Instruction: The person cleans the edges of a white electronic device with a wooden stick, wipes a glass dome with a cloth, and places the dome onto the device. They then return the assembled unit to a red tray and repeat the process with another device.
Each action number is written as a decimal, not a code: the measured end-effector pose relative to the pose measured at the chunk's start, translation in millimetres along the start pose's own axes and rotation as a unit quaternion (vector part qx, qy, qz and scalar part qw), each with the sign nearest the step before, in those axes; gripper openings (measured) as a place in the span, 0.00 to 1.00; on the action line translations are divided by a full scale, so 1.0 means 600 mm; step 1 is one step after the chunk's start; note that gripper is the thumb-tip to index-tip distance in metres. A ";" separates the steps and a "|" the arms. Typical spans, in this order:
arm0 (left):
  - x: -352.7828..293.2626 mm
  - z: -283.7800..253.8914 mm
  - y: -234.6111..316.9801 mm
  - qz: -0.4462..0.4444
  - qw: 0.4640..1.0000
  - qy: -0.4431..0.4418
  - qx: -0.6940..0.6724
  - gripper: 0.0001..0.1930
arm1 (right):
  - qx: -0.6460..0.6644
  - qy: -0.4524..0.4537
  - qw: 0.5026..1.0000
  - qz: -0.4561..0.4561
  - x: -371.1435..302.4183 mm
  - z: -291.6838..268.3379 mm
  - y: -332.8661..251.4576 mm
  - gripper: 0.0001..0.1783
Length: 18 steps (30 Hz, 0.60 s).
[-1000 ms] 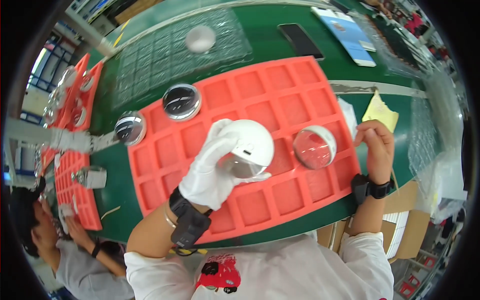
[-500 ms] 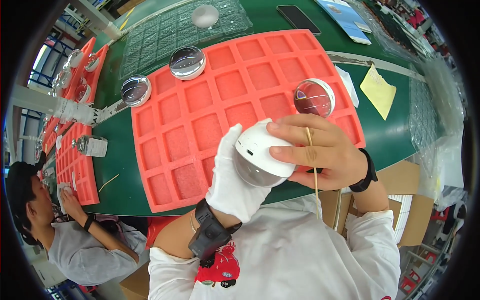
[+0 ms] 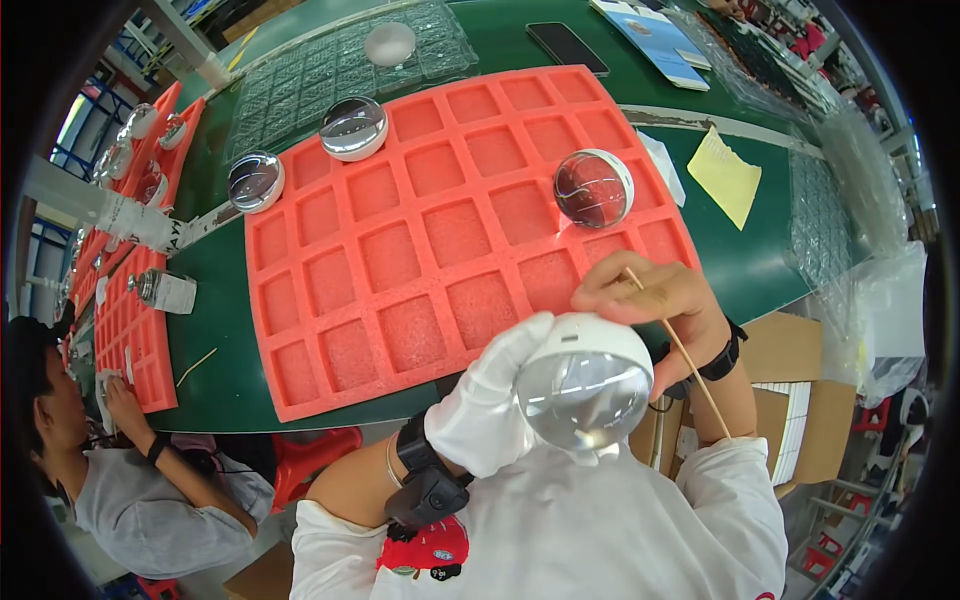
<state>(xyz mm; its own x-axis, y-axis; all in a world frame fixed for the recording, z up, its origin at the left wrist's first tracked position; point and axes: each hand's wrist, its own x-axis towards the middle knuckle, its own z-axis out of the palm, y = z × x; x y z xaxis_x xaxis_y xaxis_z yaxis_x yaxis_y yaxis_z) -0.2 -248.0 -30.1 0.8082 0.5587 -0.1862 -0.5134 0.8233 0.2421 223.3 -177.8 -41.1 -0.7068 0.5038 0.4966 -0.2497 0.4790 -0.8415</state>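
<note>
My left hand [image 3: 488, 405], in a white glove, is closed around the side of a clear glass ball with a white base [image 3: 588, 392]. The ball is held close to my chest, its clear side toward me and the white base, with a small dark slot, on the far side. My bare right hand [image 3: 660, 310] has its fingertips at the right edge of the white base. A thin wooden stick [image 3: 688, 362] is tucked between its fingers and slants down to the right. Beyond lies a red foam tray [image 3: 470, 365] with square pockets, bearing another similar ball [image 3: 594, 188] at its right.
Two more balls [image 3: 354, 128] [image 3: 256, 182] sit along the tray's far-left edge. Behind are a clear plastic tray [image 3: 290, 110], a frosted ball [image 3: 390, 45] and a phone [image 3: 567, 48]. Yellow paper [image 3: 725, 178] lies right, a glass bottle [image 3: 165, 290] left. A co-worker [image 3: 130, 480] sits at left.
The held ball has been turned and brought nearer my chest, so its clear side now faces me. Both hands moved with it, and the right hand's fingers shifted to the base's edge.
</note>
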 end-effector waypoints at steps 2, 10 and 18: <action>0.003 -0.002 -0.002 0.023 0.997 0.068 0.021 0.30 | 0.035 -0.006 0.999 -0.008 -0.002 0.003 0.005 0.43; 0.002 -0.022 0.020 0.015 0.978 0.064 -0.197 0.33 | -0.092 0.038 0.993 0.071 0.023 -0.008 -0.005 0.32; 0.002 -0.021 0.077 0.270 0.828 0.256 0.419 0.35 | -0.169 0.173 0.965 0.098 0.036 -0.077 -0.005 0.23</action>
<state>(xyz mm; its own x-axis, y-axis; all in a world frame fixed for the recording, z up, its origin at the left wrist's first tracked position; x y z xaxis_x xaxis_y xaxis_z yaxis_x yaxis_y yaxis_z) -26.7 -208.3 -30.9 0.1862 0.9690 -0.1626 -0.2059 0.2003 0.9579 238.9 -135.1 -18.1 -0.4408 0.7906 0.4249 0.1389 0.5278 -0.8379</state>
